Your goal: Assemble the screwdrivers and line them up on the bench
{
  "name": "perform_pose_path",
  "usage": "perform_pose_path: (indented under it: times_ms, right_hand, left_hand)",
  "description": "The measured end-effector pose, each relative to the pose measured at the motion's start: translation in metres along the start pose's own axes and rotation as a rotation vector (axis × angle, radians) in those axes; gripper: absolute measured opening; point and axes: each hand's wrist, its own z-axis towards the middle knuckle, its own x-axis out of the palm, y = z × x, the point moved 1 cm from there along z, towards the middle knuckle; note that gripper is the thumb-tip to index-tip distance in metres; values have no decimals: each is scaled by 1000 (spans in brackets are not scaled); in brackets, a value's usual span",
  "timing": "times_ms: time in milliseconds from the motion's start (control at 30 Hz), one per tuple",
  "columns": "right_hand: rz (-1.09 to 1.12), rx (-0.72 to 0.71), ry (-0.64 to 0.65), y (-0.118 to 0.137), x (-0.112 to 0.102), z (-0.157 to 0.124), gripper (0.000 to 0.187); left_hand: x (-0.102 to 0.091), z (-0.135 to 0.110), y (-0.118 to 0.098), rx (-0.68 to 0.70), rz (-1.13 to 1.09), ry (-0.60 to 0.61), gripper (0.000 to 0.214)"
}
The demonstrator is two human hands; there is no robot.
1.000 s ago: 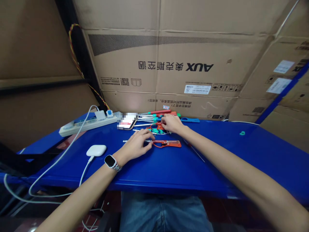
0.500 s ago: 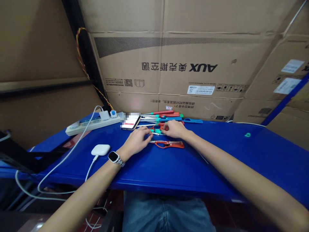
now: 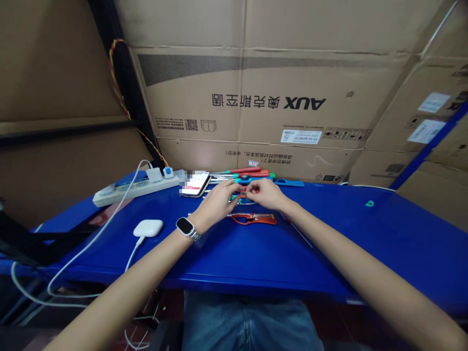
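You are holding both hands low over the middle of the blue table (image 3: 237,258), fingertips nearly meeting. Your left hand (image 3: 221,199) is curving inward, with thumb and fingers standing a little apart, and whether it is gripping anything you cannot tell from here. Your right hand (image 3: 266,194) is pinching its thumb and fingers close together beside an orange part (image 3: 243,195); whether that part is actually in the pinch is too small to tell. Small green pieces (image 3: 232,197) are lying between and beneath your fingers, partly hidden.

Nearer to you, an orange lighter (image 3: 259,219) is lying on its side, its handle pointing right and its metal neck running left beneath your left hand. A thin rod (image 3: 302,236) is lying at a slant by your right forearm. Behind your hands, more lighters (image 3: 248,169) with red, orange and green handles are lying in a pile, and a blue lighter (image 3: 292,183) is resting at its right end.

A phone (image 3: 196,185) is lying left of the pile, near a power strip (image 3: 146,187). A white case (image 3: 148,227) with a cable is sitting closer to you, and a small green clip (image 3: 370,203) is lying well apart on the right.
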Motion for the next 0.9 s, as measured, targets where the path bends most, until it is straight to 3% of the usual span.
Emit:
perform_pose_path:
  times_ms: [133, 333, 467, 567, 767, 900]
  right_hand:
    - [132, -31, 6, -5, 4, -14, 16]
    - [229, -59, 43, -15, 15, -29, 20]
    - [102, -21, 17, -20, 9, -40, 15]
    - [-45, -8, 69, -19, 5, -48, 12]
    - [-113, -58, 167, -18, 8, -50, 19]
    - [-150, -111, 196, -20, 7, -50, 23]
  left_hand:
    - [6, 5, -5, 15, -77, 36, 24]
    - [8, -6, -3, 70, -115, 84, 20]
    - [6, -12, 6, 20, -187, 157, 14]
    - [7, -15, 10, -33, -227, 223, 10]
    - [8, -18, 5, -2, -129, 173, 13]
    - [7, -17, 2, -6, -116, 220, 12]
